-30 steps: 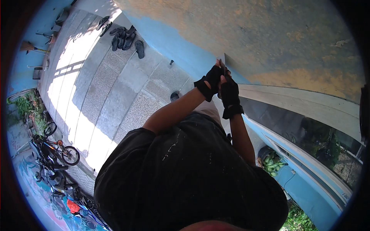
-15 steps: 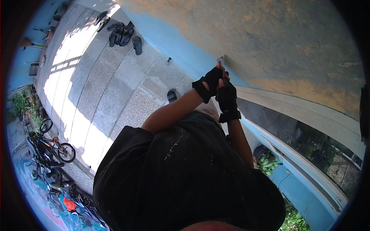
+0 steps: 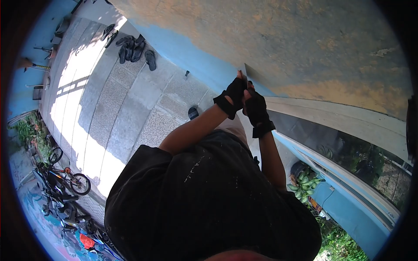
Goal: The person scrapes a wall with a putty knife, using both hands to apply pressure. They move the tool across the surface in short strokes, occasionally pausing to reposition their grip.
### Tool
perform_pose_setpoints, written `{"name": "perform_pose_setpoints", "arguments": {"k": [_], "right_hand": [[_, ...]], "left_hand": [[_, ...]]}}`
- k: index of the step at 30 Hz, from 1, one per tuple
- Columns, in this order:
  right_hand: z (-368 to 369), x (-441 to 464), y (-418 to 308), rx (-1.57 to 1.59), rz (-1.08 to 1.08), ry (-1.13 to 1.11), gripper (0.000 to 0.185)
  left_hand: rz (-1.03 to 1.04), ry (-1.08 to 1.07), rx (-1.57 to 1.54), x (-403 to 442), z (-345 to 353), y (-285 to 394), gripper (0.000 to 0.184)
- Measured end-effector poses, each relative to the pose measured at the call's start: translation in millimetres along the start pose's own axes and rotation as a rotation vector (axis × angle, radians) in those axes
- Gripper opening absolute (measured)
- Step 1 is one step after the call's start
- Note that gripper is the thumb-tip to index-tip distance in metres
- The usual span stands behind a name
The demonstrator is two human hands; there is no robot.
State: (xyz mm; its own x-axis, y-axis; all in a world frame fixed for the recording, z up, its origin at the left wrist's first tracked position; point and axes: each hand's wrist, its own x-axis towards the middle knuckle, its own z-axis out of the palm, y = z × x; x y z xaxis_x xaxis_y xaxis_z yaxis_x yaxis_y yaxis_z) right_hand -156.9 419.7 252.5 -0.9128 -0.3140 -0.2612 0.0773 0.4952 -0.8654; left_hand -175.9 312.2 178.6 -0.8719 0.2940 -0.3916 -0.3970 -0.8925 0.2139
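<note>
My left hand point(image 3: 235, 93), in a black fingerless glove, is closed around a flat metal scraper point(image 3: 244, 77) close to the wall. Right beside it, my right hand point(image 3: 256, 107), in a matching glove, is curled at the lower end of the same tool, its grip partly hidden. The blade's edge appears to meet the wall point(image 3: 313, 48), whose surface is mottled grey-brown with a blue painted band point(image 3: 187, 48) along its lower side. Whether the handle sits in one hand or both is hard to make out.
A window frame point(image 3: 339, 113) adjoins the wall on the right. Several dark sandals point(image 3: 130, 48) lie on the paving, with a single slipper point(image 3: 193, 113) nearer me. A bicycle point(image 3: 69, 179) and motorcycles stand at left; a leafy plant point(image 3: 305, 185) grows at right.
Both hands and the scraper have shifted slightly left in view, and the blade's angle differs, with more of its flat side showing. The camera view has turned a little.
</note>
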Motion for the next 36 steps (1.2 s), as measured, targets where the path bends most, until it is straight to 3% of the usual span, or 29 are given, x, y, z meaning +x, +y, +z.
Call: {"name": "perform_pose_setpoints", "arguments": {"k": [2,4,6,7,11,13,19,23,26,29,32,34,36], "right_hand": [[18,17,-1,0.012,0.032,-0.012,0.032],[24,21,4,0.018,0.058,-0.028,0.033],[28,6,12,-0.009,-0.161,0.149,0.03],[21,-3,-1,0.022,-0.039,0.126,0.034],[22,3,0,-0.006,-0.015,0.093,0.035],[22,4,10,-0.175,-0.043,0.079,0.033],[6,-8,-25,-0.087,-0.008,0.053,0.033],[10,-12,2,-0.202,-0.007,0.079,0.032],[-1,-13,-5,-0.141,0.0,0.077,0.03],[-4,-10,-8,0.008,-0.065,0.095,0.031],[-2,2,-9,-0.011,-0.026,-0.007,0.035],[-4,-4,-21,0.092,0.1,-0.097,0.04],[-9,-8,-20,0.229,0.145,-0.152,0.044]], "left_hand": [[0.041,0.051,-0.153,3,-10,15,0.05],[0.092,-0.039,-0.055,6,-16,17,0.049],[0.054,-0.062,-0.081,0,-16,6,0.047],[-0.031,-0.068,-0.052,-2,-16,4,0.046],[-0.035,-0.003,-0.145,-3,-10,8,0.046],[-0.025,-0.104,-0.217,2,-15,4,0.047],[-0.043,-0.083,-0.08,1,-16,-2,0.047],[-0.002,-0.121,-0.17,3,-21,-14,0.047],[0.049,-0.118,-0.07,6,-14,-15,0.047],[-0.043,-0.087,-0.025,4,-12,-10,0.05],[0.056,-0.104,-0.096,2,-12,1,0.053],[-0.157,-0.079,-0.11,-1,-15,10,0.069],[-0.114,-0.129,-0.117,-5,-16,12,0.064]]}}
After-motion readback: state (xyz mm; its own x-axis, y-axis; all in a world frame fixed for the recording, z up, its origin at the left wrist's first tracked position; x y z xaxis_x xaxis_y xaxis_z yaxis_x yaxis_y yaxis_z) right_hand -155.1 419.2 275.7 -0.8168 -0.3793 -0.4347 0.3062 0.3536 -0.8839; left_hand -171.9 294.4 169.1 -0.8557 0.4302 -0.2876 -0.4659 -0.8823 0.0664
